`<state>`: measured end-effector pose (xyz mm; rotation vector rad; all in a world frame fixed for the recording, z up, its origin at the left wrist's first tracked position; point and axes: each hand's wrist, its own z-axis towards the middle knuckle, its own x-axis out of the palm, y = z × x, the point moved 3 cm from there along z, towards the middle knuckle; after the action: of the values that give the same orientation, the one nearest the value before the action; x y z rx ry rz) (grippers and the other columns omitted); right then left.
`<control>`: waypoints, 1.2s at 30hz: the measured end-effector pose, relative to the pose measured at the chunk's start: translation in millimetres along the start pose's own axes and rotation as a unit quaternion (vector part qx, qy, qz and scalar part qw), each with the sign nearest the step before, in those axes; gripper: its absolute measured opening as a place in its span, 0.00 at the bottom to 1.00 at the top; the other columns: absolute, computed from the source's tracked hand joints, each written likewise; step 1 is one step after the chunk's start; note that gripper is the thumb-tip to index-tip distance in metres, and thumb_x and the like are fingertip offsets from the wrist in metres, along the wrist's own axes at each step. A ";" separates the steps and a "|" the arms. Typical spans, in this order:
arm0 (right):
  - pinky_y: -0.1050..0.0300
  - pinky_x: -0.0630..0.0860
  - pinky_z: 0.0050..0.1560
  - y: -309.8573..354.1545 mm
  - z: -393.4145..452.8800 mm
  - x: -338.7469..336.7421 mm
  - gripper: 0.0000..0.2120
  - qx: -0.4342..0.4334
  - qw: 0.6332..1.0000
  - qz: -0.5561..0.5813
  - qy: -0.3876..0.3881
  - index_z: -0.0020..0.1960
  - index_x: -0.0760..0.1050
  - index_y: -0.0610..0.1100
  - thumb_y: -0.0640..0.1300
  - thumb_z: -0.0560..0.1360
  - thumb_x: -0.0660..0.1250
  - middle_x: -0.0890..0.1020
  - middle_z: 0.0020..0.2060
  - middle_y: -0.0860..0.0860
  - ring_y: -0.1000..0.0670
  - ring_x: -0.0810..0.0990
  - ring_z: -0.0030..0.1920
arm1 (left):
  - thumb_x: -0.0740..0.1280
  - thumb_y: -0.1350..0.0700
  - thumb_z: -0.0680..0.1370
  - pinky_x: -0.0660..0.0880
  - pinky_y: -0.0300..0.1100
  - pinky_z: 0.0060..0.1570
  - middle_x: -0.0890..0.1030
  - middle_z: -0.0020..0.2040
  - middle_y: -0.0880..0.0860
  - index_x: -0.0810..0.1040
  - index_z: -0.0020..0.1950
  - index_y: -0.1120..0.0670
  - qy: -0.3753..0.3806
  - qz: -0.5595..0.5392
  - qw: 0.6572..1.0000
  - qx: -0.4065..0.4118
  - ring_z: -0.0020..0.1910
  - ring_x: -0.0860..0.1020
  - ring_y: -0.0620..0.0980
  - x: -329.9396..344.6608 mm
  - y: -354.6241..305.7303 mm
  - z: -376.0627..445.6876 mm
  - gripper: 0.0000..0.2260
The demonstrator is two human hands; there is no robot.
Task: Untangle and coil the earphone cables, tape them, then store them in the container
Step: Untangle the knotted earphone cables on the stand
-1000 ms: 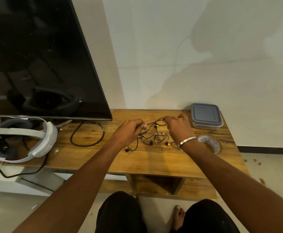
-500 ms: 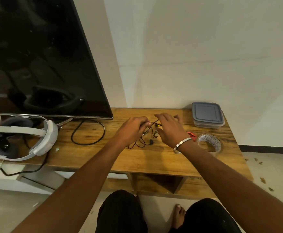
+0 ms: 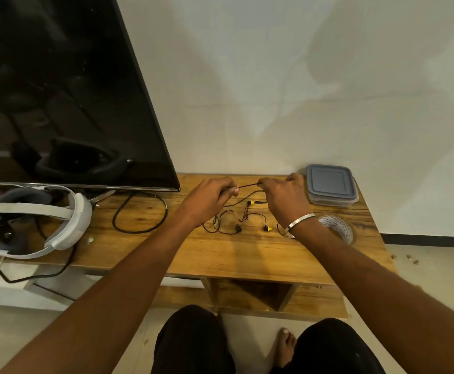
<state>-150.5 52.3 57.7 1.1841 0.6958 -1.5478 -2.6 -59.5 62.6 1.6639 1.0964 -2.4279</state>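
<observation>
Cables: the earphone cables [image 3: 243, 218] lie as thin black wire in loose loops on the wooden table [image 3: 247, 255], between the two hands, with small yellow-tipped earbuds among them. One strand is raised off the wood and stretched nearly straight from hand to hand.
Change: half a second ago the hands were close together, low over the tangle; now they are drawn apart and lifted, with the strand taut between them.
Left hand: the left hand [image 3: 211, 197] has its fingers curled and pinches the strand's left end at the fingertips.
Right hand: the right hand [image 3: 285, 197], with a plain metal bangle at the wrist, pinches the other end, fingers bent.
Container: the container [image 3: 331, 187], shallow, square with rounded corners, grey lid on, sits at the table's far right corner, apart from the cables.
Tape: the tape roll [image 3: 337, 228], a clear ring, lies flat just beside the right wrist.
Surroundings: a glossy black screen [image 3: 58, 90] stands at left, with a white padded headset [image 3: 31, 222] below it and a thicker black cable loop [image 3: 139, 211] on the grained wood.
</observation>
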 end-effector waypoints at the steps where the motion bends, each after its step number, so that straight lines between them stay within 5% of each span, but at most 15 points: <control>1: 0.48 0.62 0.62 -2.1 0.5 -0.7 0.15 0.006 1.000 -0.004 -0.004 0.58 0.76 0.49 0.36 0.75 0.61 0.85 0.47 0.49 0.46 0.82 0.45 | 0.63 0.50 0.81 0.62 0.35 0.31 0.74 0.34 0.38 0.80 0.50 0.51 -0.002 0.005 1.000 0.002 0.31 0.71 0.32 -1.4 -0.7 0.7 0.08; 10: 0.48 0.60 0.63 -31.7 -2.3 -5.0 0.13 0.100 0.995 -0.006 -0.013 0.57 0.76 0.46 0.37 0.78 0.57 0.84 0.40 0.48 0.44 0.81 0.41 | 0.63 0.50 0.80 0.66 0.39 0.34 0.77 0.38 0.43 0.80 0.49 0.51 -0.006 0.009 1.000 -0.002 0.33 0.71 0.38 -8.6 19.2 -0.8 0.08; 16: 0.42 0.58 0.66 -29.8 -7.2 8.8 0.13 0.119 0.991 0.047 0.048 0.61 0.73 0.47 0.44 0.79 0.57 0.80 0.56 0.48 0.45 0.78 0.56 | 0.63 0.52 0.81 0.65 0.37 0.33 0.80 0.41 0.47 0.80 0.50 0.54 -0.015 -0.014 1.000 0.003 0.32 0.72 0.38 -3.4 13.4 -0.4 0.08; 22: 0.39 0.53 0.70 -0.3 -3.4 4.3 0.35 0.047 0.997 0.051 0.033 0.75 0.53 0.46 0.52 0.74 0.65 0.62 0.72 0.48 0.46 0.60 0.73 | 0.64 0.51 0.81 0.67 0.38 0.33 0.79 0.38 0.46 0.80 0.50 0.52 -0.014 -0.026 0.999 0.013 0.32 0.73 0.40 2.1 1.4 5.4 0.08; 25: 0.43 0.52 0.70 16.7 2.8 3.4 0.27 -0.028 0.999 0.034 0.028 0.72 0.61 0.49 0.50 0.76 0.63 0.69 0.69 0.51 0.49 0.65 0.70 | 0.64 0.51 0.80 0.73 0.43 0.38 0.81 0.40 0.49 0.80 0.50 0.52 -0.002 -0.038 0.999 0.019 0.37 0.77 0.47 4.4 -2.6 9.3 0.08; 28: 0.43 0.51 0.68 24.1 8.3 5.3 0.11 -0.047 0.997 0.021 0.061 0.59 0.73 0.51 0.45 0.79 0.59 0.81 0.54 0.53 0.49 0.79 0.57 | 0.63 0.52 0.81 0.73 0.42 0.40 0.82 0.42 0.49 0.80 0.50 0.52 0.007 -0.042 0.999 0.021 0.40 0.78 0.45 4.7 -3.9 10.2 0.07; 32: 0.47 0.55 0.64 19.6 10.4 6.0 0.11 -0.033 0.998 0.023 0.053 0.56 0.75 0.52 0.44 0.80 0.56 0.83 0.49 0.53 0.50 0.81 0.51 | 0.63 0.51 0.81 0.67 0.39 0.34 0.78 0.38 0.45 0.80 0.49 0.51 0.009 -0.038 0.999 0.020 0.34 0.74 0.38 6.7 0.2 9.4 0.07; 36: 0.47 0.57 0.62 10.7 9.3 7.2 0.10 -0.015 0.999 0.024 0.027 0.56 0.76 0.53 0.44 0.80 0.58 0.84 0.47 0.53 0.49 0.81 0.49 | 0.62 0.50 0.81 0.67 0.41 0.33 0.79 0.39 0.48 0.79 0.49 0.51 0.013 -0.025 1.000 0.011 0.34 0.73 0.42 9.4 3.4 9.4 0.08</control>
<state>-143.5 38.1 55.7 1.2154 0.7191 -1.4657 -13.1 -63.6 54.8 1.6984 1.1337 -2.4645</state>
